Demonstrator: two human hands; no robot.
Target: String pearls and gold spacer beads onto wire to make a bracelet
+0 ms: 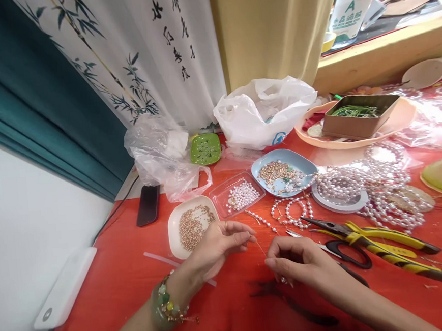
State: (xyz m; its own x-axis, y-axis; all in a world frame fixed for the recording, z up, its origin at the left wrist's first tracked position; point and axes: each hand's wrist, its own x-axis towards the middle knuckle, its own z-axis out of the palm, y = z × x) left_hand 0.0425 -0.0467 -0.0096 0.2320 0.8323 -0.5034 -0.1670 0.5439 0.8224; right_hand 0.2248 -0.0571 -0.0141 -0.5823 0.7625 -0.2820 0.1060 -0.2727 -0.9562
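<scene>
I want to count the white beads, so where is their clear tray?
In the head view, the clear tray is near the centre, on the red tabletop between the cream dish at left and the blue dish at right.

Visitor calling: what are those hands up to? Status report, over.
Left hand and right hand pinching. Thin strand spans the gap between them. Scissors and yellow pliers lie beside right hand.

A thin gold-toned strand point(260, 247) shows at five o'clock over a bright red desk point(115, 276); small round gold beads point(191, 230) in a cream plastic dish point(173, 235) sit at seven, yellow-and-black metal pliers point(354, 235) at four. At eleven, black characters point(177, 56) and blue-green bamboo point(132, 65) pattern a white cloth curtain point(142, 34); a deep teal fabric curtain point(43, 98) hangs at ten.
</scene>
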